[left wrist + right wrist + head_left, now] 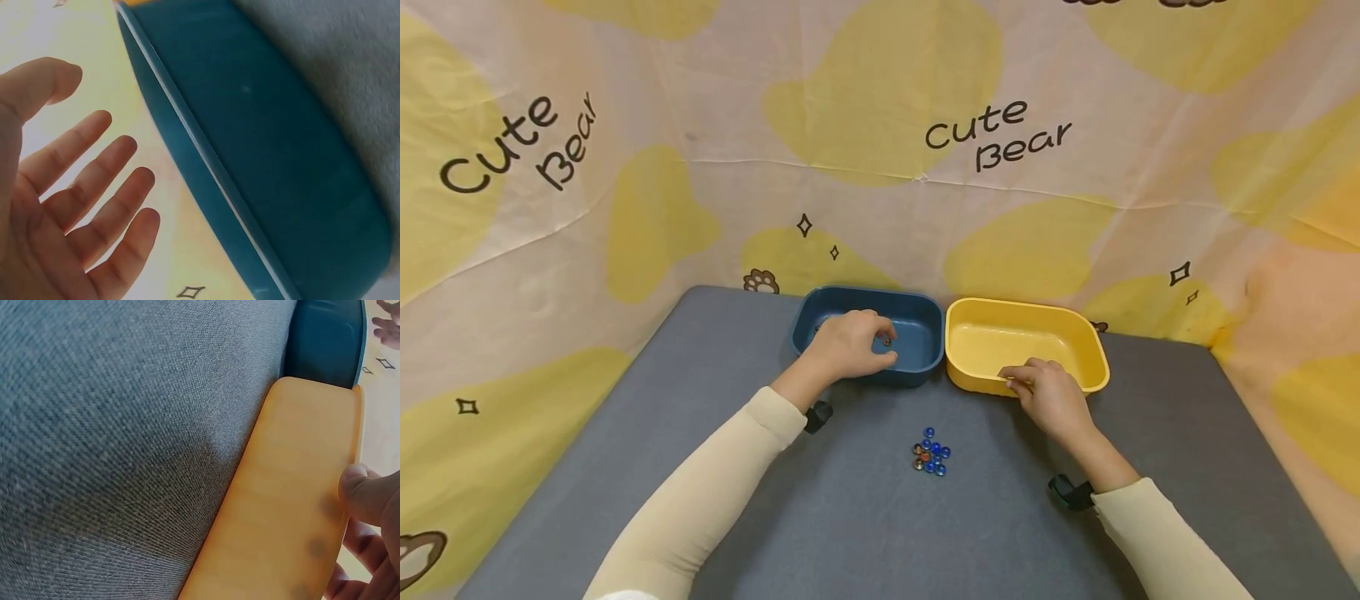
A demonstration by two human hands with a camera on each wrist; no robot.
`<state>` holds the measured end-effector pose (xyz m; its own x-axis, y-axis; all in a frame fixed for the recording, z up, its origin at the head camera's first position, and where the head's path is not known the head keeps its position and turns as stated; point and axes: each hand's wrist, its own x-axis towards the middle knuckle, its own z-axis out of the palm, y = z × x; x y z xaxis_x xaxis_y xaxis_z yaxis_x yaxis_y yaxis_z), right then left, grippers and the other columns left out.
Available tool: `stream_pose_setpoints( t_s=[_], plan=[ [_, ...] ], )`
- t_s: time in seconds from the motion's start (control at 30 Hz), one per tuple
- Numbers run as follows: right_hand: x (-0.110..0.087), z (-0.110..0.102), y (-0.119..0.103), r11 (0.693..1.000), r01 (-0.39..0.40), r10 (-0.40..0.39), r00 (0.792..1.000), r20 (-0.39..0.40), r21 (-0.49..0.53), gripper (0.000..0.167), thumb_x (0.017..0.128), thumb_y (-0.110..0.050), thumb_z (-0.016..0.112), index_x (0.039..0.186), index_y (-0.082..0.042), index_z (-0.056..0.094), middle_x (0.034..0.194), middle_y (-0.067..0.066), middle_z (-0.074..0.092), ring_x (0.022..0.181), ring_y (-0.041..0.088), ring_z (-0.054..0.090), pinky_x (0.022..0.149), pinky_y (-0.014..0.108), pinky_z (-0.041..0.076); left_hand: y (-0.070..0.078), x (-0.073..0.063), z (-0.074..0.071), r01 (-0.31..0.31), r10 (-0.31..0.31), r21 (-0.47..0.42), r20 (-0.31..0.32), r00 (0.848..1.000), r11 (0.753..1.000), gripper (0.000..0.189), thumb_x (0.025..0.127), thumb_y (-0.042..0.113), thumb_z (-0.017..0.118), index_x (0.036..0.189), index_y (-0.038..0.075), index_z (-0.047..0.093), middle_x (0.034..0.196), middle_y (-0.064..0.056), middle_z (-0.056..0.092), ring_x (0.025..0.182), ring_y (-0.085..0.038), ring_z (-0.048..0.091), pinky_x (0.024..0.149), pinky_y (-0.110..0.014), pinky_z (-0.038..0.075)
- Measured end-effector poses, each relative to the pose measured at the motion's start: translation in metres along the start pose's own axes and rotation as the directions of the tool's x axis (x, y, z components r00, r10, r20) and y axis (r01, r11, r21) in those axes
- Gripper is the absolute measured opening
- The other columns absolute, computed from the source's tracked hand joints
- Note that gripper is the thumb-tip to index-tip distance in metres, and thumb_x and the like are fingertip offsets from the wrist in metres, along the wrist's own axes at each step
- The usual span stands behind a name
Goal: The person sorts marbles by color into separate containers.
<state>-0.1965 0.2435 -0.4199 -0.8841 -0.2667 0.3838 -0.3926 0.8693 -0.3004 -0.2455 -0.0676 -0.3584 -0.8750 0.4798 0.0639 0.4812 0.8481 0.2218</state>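
Note:
My left hand (852, 343) hovers over the blue bin (917, 331), its thumb and fingers spread apart; the left wrist view shows the palm with nothing in it. A small brownish marble (887, 342) shows between its thumb and fingers, over the bin's inside. At the front rim of the yellow bin (992, 337) is my right hand (1051, 400). In the right wrist view its thumb (359, 490) lies over the rim on the near side, with the fingers behind the wall and dark fingertip shadows showing through it.
A cluster of glass marbles (935, 450), mostly blue with several orange-brown ones, lies on the grey tabletop (857, 517) in front of the bins. The bins stand side by side against a printed cloth backdrop (865, 100). Another small dark marble (817, 329) is at the blue bin's left side.

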Motion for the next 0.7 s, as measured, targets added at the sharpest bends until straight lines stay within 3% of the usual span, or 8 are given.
stream_pose_setpoints(
  t_s=[0.23,0.43,0.53,0.7],
  plan=[
    [0.001,0.001,0.002,1.0,0.006,-0.006,1.0,-0.013,0.004,0.015,0.081,-0.007,0.074,0.096,-0.011,0.077,0.074,0.002,0.064,0.062,0.019,0.049,0.057,0.031,0.039,0.013,-0.02,0.0,-0.045,0.044,-0.042,-0.038,0.998,0.998,0.025,0.085,0.04,0.067,0.104,0.025,0.071,0.105,0.005,0.068,0.088,-0.01,0.063,0.068,-0.029,0.051],
    [0.0,0.003,0.001,1.0,-0.003,0.003,1.0,-0.011,0.01,0.015,0.082,-0.007,0.074,0.096,-0.011,0.077,0.073,0.002,0.063,0.063,0.019,0.048,0.058,0.031,0.039,0.023,-0.037,0.011,-0.11,0.106,-0.063,-0.064,0.992,0.992,0.021,0.084,0.037,0.069,0.1,0.025,0.072,0.097,0.007,0.067,0.076,-0.006,0.058,0.06,-0.026,0.047],
    [-0.001,0.003,0.001,1.0,-0.009,0.009,1.0,-0.008,0.007,0.015,0.081,-0.007,0.075,0.096,-0.011,0.077,0.073,0.002,0.063,0.062,0.018,0.048,0.058,0.031,0.039,0.028,-0.044,0.021,-0.128,0.125,-0.074,-0.037,0.991,0.989,0.02,0.083,0.037,0.07,0.098,0.025,0.072,0.095,0.007,0.067,0.073,-0.004,0.056,0.061,-0.024,0.046],
    [-0.001,0.004,0.001,1.0,-0.009,0.009,1.0,-0.012,0.002,0.016,0.081,-0.008,0.075,0.096,-0.012,0.077,0.073,0.002,0.062,0.063,0.019,0.048,0.058,0.031,0.039,0.036,-0.051,0.034,-0.117,0.124,-0.109,0.062,0.99,0.987,0.02,0.082,0.038,0.071,0.097,0.024,0.072,0.094,0.007,0.067,0.073,-0.005,0.054,0.063,-0.024,0.046]
  ],
)
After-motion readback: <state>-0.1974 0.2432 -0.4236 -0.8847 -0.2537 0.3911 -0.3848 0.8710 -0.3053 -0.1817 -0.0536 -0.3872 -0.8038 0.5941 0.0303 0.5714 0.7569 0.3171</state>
